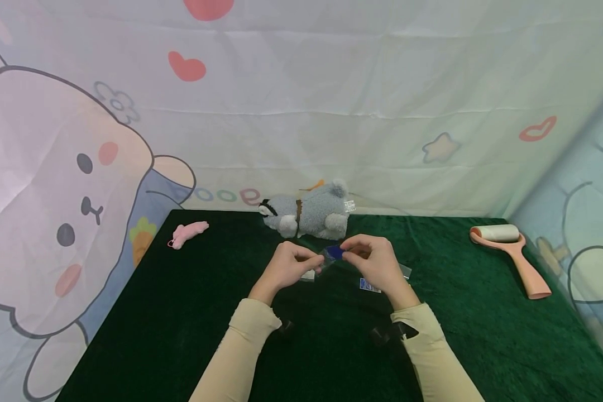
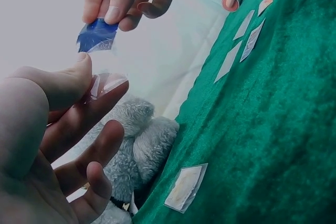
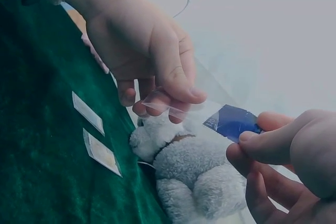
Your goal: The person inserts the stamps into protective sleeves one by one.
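My left hand (image 1: pixel 288 265) pinches a small clear plastic bag (image 2: pixel 109 84) between thumb and forefinger, its other fingers loosely bent. The right hand (image 1: pixel 376 263) pinches a small dark blue piece (image 3: pixel 233 123) with pale printing at one end, between thumb and fingertips. In the right wrist view the bag reaches toward the blue piece, and the two overlap at its printed end. Both hands are held up close together over the green cloth. Below the left hand lies a small flat whitish packet (image 2: pixel 186 187). A small blue-and-white printed card (image 1: pixel 369 285) lies beneath the right hand.
A grey plush toy (image 1: pixel 314 215) lies on its side behind the hands. A small pink plush (image 1: pixel 188 233) is at the back left, a peach-handled lint roller (image 1: pixel 520 259) at the right. Several flat packets lie on the green cloth (image 1: pixel 181 329). A printed curtain (image 1: pixel 301 84) hangs behind.
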### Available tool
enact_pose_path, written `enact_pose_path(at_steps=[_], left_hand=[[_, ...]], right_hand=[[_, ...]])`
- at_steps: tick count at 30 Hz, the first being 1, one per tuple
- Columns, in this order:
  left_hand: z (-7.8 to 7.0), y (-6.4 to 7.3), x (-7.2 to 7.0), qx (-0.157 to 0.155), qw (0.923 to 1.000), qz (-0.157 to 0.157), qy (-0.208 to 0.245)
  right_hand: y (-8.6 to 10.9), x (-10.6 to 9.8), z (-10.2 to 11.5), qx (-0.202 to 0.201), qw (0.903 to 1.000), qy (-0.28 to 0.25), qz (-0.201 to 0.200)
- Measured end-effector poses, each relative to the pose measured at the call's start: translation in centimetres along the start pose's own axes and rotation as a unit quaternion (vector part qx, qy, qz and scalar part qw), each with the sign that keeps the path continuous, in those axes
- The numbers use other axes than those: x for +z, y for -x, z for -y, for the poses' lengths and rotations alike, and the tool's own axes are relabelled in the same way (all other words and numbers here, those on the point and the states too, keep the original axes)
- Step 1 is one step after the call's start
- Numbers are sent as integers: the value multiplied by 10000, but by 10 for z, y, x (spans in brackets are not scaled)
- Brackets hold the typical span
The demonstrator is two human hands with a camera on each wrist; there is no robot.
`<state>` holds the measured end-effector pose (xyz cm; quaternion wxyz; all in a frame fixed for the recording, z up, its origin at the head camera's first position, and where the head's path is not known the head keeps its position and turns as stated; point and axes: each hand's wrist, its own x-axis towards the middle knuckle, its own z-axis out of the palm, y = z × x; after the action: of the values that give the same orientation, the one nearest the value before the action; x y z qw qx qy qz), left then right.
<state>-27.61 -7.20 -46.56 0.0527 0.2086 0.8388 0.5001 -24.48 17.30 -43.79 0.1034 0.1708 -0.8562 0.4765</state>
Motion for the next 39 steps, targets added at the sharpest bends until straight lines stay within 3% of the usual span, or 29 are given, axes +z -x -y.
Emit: enact_pose_path(at_steps=[39], left_hand=[[-2,0,0,158,9997,163,73]], right_hand=[[0,-1,-3,-177,9998,82,105]])
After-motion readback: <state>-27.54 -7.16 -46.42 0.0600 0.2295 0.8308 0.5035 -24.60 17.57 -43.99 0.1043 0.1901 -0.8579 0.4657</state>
